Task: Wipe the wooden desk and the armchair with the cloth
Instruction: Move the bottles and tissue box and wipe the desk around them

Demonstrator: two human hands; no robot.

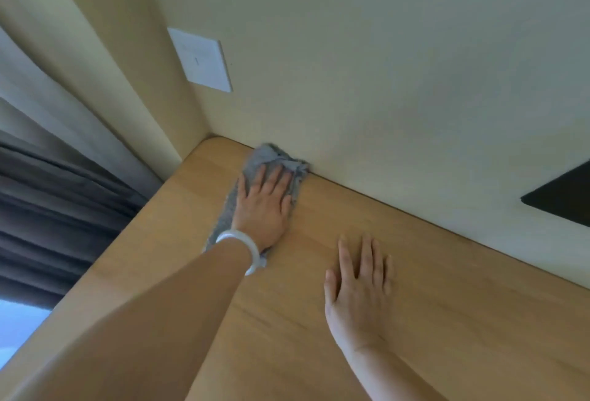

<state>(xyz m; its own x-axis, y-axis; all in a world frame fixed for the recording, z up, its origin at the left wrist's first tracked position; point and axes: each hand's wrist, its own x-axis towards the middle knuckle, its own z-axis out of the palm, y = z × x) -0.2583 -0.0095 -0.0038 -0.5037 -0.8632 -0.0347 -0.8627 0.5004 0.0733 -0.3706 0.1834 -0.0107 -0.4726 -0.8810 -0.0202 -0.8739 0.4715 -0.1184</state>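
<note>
the left hand (265, 209) lies palm down on the grey cloth (271, 154). its fingers (277, 177) are straight and slightly spread. they press the cloth flat against the tabletop (447, 304) and do not curl round it, so the hand is released, not clenched.

the cloth is on the wooden tabletop near its far left corner. its far edge is bunched against the base of the wall (383, 65). from the left hand, cloth shows at 12 o'clock past the fingertips, and a long strip of it runs toward 7 o'clock beside the wrist.

a white bangle (255, 253) sits on the left wrist, above the near end of the cloth.

the right hand (357, 292) is at 4 o'clock from the left hand, apart from the cloth. it rests palm down on bare wood with its fingers (365, 260) straight and close together, grasping nothing.

a white wall plate (201, 60) is mounted at 11 o'clock from the cloth. a dark curtain (48, 209) hangs at 9 o'clock, past the left edge of the tabletop. the corner of a dark panel (565, 199) shows on the wall at 3 o'clock.
</note>
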